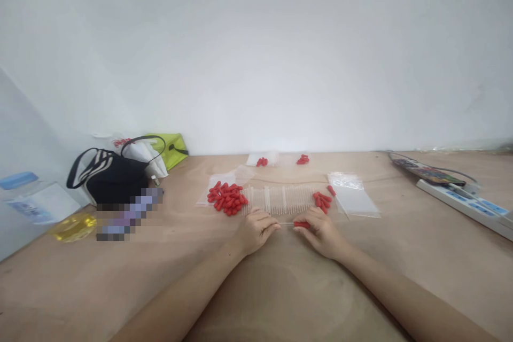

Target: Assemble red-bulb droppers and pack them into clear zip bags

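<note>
My left hand (257, 230) pinches one end of a thin pale rod (286, 223), which lies level between my two hands. On the other side, my right hand (317, 231) is closed around a red handle-like piece (301, 224) at the rod's other end. Whether the rod sits inside the red piece is hidden by the fingers. Just beyond both hands lies a row of similar thin rods (276, 200). Past my left hand is a heap of red pieces (229, 199), and a smaller group of red pieces (321, 201) lies beyond my right hand.
A red-handled rod (332, 191) rests by clear plastic bags (355, 197). More red pieces (262, 162) lie at the back near the wall. At left stand a black bag (116, 176) and an oil bottle (74, 226); at right lies a white power strip (465, 206).
</note>
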{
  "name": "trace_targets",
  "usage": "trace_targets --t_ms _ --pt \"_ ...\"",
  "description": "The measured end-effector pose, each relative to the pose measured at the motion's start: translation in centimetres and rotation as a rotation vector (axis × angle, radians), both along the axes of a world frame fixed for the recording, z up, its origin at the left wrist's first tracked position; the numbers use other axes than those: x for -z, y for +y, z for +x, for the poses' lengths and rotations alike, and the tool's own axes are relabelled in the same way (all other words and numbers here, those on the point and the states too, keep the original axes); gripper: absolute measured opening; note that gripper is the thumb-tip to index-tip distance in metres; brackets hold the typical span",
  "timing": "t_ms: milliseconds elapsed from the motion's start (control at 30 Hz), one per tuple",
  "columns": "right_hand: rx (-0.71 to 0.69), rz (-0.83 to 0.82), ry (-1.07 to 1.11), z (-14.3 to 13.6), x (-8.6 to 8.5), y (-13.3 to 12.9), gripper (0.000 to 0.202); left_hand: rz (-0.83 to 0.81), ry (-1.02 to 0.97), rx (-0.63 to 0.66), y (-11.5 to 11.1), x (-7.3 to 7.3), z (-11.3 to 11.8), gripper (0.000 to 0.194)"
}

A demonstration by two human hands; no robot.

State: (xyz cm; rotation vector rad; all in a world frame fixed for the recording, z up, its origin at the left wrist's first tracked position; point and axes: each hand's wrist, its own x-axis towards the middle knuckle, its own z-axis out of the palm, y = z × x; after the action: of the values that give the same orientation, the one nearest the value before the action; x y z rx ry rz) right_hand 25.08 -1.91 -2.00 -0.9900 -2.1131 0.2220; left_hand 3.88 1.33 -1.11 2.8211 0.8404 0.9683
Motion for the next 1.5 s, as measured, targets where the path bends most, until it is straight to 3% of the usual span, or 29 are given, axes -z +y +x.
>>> trace_targets --t_ms 300,967,1167,1267,1367,1433,1500 --pt "-0.043 0.016 -0.029 -0.2 0.2 -0.1 0.008 0.083 -0.026 0.044 -0.1 0.4 0.4 0.033" --pt "-0.089 0.017 -0.023 -0.2 0.4 0.2 0.012 0.033 -0.004 0.065 -0.1 0.3 0.4 0.030" --pt "-0.068 -0.219 0.372 -1.0 0.2 0.4 0.018 -0.022 -0.108 0.002 -0.5 0.1 1.0 0.027" --pt "-0.013 -0.342 0.624 -1.3 -0.4 0.8 0.029 -0.076 -0.162 0.001 -0.7 0.0 1.1 0.023" --pt "0.134 -0.395 0.779 0.2 -1.7 2.2 0.034 -0.117 -0.211 -0.034 -0.7 -0.2 0.5 0.030" --pt "0.263 -0.378 0.748 2.6 -2.6 3.8 0.034 -0.129 -0.230 -0.104 -0.5 -0.3 0.1 0.029" --pt "0.403 -0.258 0.636 5.4 -3.3 5.6 0.036 -0.120 -0.231 -0.190 -0.2 -0.3 -0.1 0.023"
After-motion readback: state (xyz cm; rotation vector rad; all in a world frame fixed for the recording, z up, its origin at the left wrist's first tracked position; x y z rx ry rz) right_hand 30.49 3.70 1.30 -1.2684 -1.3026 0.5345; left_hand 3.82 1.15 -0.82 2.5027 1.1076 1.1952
